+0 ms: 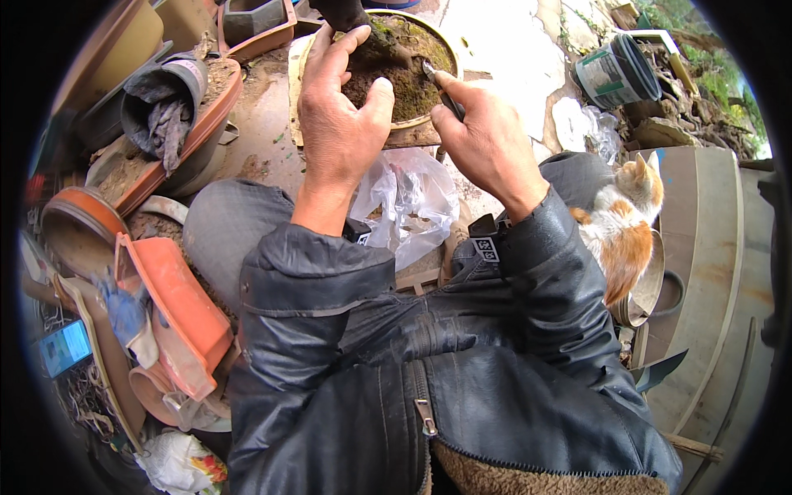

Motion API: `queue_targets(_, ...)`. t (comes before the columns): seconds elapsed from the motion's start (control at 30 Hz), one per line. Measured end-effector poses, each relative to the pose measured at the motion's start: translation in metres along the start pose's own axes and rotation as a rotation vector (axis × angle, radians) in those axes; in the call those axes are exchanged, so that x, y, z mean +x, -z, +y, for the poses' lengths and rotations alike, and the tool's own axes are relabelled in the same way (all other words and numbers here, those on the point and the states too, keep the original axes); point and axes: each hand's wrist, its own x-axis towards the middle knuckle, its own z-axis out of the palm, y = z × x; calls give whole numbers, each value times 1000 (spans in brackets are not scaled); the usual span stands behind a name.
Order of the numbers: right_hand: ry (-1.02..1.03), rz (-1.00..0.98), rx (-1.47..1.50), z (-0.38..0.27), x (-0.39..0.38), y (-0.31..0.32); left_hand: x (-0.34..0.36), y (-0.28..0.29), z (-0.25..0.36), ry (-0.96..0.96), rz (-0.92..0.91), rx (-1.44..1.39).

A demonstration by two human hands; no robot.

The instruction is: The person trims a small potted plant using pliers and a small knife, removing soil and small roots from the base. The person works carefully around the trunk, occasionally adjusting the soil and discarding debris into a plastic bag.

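A round, pale-rimmed pot [410, 124] holds dark soil with green moss [425, 35]. A thick dark trunk [341, 11] rises from it at the top edge of the view. My left hand [340, 115] lies over the pot's left side, fingers stretched beside the trunk base and thumb apart; it grips nothing. In my right hand [491, 136] is a slim metal tool [430, 72], pinched between thumb and forefinger. Its tip meets the soil near a root; its exact kind is partly hidden by the fingers.
A crumpled clear plastic bag [410, 202] lies between my knees. An orange-and-white cat [623, 223] sits by my right knee. Stacked planters [186, 309], blue-and-white gloves [128, 318] and a lit phone [66, 348] are at left. A bucket [615, 74] lies tipped at far right.
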Motion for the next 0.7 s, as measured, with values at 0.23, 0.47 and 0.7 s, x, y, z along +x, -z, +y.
queue_targets(0.23, -23, -61, -72, -2, 6, 3, 0, -2, -4, 29, 7, -25)
queue_targets(0.47, -15, -43, -125, -8, 1, -4, 4, 0, -4, -14, 8, 4)
queue_targets(0.7, -98, 33, 44, 4, -26, -5, 0, 3, -7, -8, -3, -13)
